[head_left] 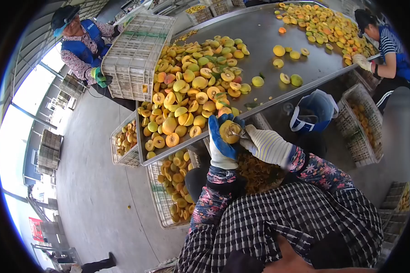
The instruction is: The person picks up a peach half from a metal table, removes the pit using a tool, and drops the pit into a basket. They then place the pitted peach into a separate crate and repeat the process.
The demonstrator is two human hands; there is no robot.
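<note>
My left hand [222, 144], in a white glove with a blue coated palm, is closed round a yellow peach half [230, 132] at the near edge of the metal table. Its cut face is turned up. My right hand [266, 144], in a white striped glove, grips a small metal tool [242, 133] whose tip meets the cut face; most of the tool is hidden by the fingers. Just beyond my hands, a heap of halved peaches [187, 91] covers the left part of the metal table [259, 50].
A co-worker at the left [84, 45] tilts a white plastic crate [136, 50] over the table. Another person [392, 50] reaches to a second heap [325, 27]. Below the table stand a blue-and-white bucket [315, 109], a crate of peaches [361, 123] and another crate [161, 200].
</note>
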